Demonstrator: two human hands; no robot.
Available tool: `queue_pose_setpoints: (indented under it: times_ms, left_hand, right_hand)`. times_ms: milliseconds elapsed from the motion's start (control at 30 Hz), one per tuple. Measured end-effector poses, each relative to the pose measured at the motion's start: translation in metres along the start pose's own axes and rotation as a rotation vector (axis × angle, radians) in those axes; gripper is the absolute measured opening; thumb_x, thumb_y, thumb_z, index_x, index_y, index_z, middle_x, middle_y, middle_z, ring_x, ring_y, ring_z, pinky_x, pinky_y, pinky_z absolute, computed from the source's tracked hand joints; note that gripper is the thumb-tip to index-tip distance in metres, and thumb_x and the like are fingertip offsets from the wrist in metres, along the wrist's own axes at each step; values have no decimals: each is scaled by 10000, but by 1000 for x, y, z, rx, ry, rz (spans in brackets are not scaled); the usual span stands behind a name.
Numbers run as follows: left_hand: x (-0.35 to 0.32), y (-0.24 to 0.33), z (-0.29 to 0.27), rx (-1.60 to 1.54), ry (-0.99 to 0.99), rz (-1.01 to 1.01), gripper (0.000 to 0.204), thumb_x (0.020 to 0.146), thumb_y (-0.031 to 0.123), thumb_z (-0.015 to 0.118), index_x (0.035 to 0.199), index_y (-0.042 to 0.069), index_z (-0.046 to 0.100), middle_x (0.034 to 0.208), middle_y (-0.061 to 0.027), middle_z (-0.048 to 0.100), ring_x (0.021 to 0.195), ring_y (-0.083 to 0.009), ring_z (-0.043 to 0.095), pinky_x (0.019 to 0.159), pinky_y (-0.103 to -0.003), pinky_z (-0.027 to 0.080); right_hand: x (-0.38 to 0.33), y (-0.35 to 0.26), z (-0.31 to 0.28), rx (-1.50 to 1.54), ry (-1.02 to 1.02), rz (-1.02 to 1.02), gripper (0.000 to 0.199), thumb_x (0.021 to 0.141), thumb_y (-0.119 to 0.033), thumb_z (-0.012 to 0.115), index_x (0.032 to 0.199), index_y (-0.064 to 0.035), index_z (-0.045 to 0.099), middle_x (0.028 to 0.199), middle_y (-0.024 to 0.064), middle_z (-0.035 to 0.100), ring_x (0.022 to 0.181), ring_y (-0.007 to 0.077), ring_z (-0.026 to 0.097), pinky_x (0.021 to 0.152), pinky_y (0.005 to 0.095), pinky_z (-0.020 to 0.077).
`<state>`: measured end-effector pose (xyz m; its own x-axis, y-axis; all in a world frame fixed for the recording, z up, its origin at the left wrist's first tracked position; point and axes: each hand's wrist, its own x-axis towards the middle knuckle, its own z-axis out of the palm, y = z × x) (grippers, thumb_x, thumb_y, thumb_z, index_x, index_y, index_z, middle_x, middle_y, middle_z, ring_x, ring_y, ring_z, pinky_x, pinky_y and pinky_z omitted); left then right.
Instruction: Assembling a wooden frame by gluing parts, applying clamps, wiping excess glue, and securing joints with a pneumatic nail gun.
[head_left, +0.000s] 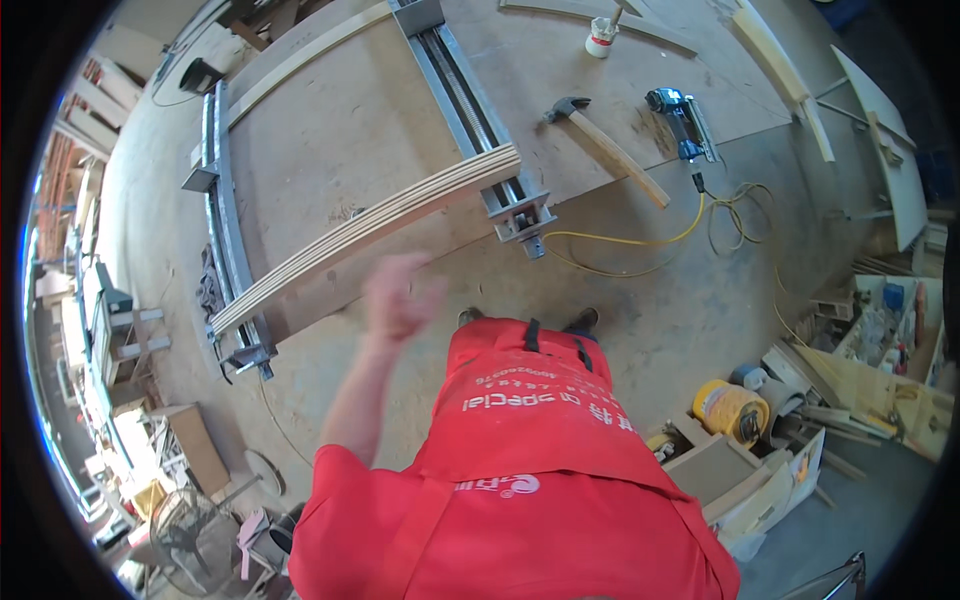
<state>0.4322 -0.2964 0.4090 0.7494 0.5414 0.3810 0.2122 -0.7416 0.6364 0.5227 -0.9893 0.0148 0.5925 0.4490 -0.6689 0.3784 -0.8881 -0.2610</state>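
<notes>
My left hand (398, 296) is raised in front of me, blurred by motion, with its fingers apart and nothing in it. It hovers just short of a curved stack of thin plywood strips (370, 228) that lies across two long metal clamp rails (470, 110) on a big wooden board (350, 120) on the floor. The nearer end of the right rail carries a clamp head (522, 215). My right hand is out of sight. My red apron (530, 440) fills the lower middle of the picture, with my shoes (580, 320) at the board's edge.
A hammer (605, 148), a blue nail gun (682, 122) on a yellow hose (640, 240) and a white cup with a brush (600, 38) lie on the board. Boards lean at the right; a yellow roll (732, 408), boxes and offcuts crowd the lower right. A fan (190, 535) stands lower left.
</notes>
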Motion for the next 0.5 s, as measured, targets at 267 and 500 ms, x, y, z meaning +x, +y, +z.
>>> queue_pose_setpoints:
  times_ms: [267,500]
  left_hand:
    - [49,304,316,-409,-783,556,291,881,288,781,1085,89,727,987,-153,717,934,-365,694,819,-457,574]
    - [136,497,448,-540,-1020,322,314,899,224,777,1138,28,727,1065,-145,745,991,-308,723,860,-378,571]
  right_hand:
    - [-8,149,-63,1407,-208,665,153,940,-145,679,899,2,696,775,72,684,655,220,662,553,388,510]
    - [-6,209,-445,1772,526,465,167,991,-167,643,1109,-49,633,971,107,698,785,223,714,649,309,569]
